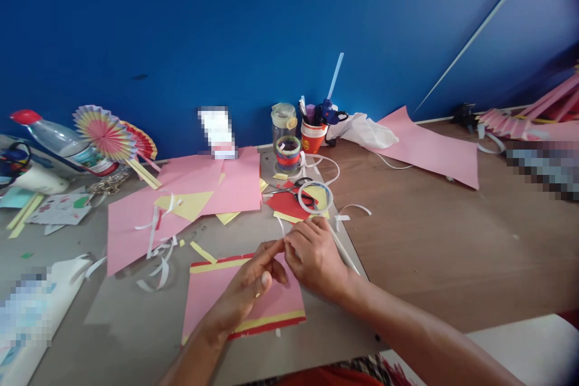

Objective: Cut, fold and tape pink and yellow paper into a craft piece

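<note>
My left hand is over a pink paper sheet edged with yellow and red strips. Its index finger is stretched out to the fingertips of my right hand, and its thumb stands apart. My right hand is closed in a pinch above the sheet's right side; what lies between its fingers is hidden. A thin white strip shows just beyond those fingertips, and I cannot tell whether it is held. Past my right hand are a roll of clear tape, dark-handled scissors and red paper.
Larger pink sheets with white curls lie at the left back. A jar and an orange cup of tools stand by the blue wall. Folded paper fans and a plastic bottle are far left; another pink sheet lies right.
</note>
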`<state>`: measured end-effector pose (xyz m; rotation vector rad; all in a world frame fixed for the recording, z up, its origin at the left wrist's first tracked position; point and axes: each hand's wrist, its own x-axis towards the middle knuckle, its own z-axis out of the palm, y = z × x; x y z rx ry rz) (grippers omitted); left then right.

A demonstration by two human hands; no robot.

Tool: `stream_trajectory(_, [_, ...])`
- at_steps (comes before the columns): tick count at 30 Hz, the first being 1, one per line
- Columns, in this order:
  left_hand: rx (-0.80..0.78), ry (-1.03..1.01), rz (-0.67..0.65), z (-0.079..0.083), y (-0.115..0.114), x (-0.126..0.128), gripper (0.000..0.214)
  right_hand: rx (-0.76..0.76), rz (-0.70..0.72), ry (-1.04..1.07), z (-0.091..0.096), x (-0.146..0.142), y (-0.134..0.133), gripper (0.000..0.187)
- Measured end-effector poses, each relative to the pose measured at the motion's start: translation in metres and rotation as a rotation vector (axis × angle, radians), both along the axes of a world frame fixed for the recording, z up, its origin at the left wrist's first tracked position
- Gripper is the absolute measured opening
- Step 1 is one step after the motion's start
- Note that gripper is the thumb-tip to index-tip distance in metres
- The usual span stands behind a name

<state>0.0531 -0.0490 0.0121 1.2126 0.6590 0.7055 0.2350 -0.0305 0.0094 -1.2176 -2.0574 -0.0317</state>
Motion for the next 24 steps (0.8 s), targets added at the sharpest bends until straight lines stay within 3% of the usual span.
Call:
stream_trajectory(7, [-0.083, -0.013, 0.023, 0.002, 0.003, -0.001, 0.066, -0.303, 0.060, 0.217, 0.003, 0.003, 0.002, 0.017])
stream_trajectory(15, [-0.210, -0.145, 0.097, -0.002, 0.005, 0.000, 0.055, -0.517, 0.180, 0.323, 0.010, 0.010, 0.003, 0.015])
stream_trajectory(24, [-0.221, -0.027, 0.151, -0.005, 0.007, -0.001, 0.051, -0.472, 0.193, 0.327, 0.008, 0.009, 0.003, 0.017])
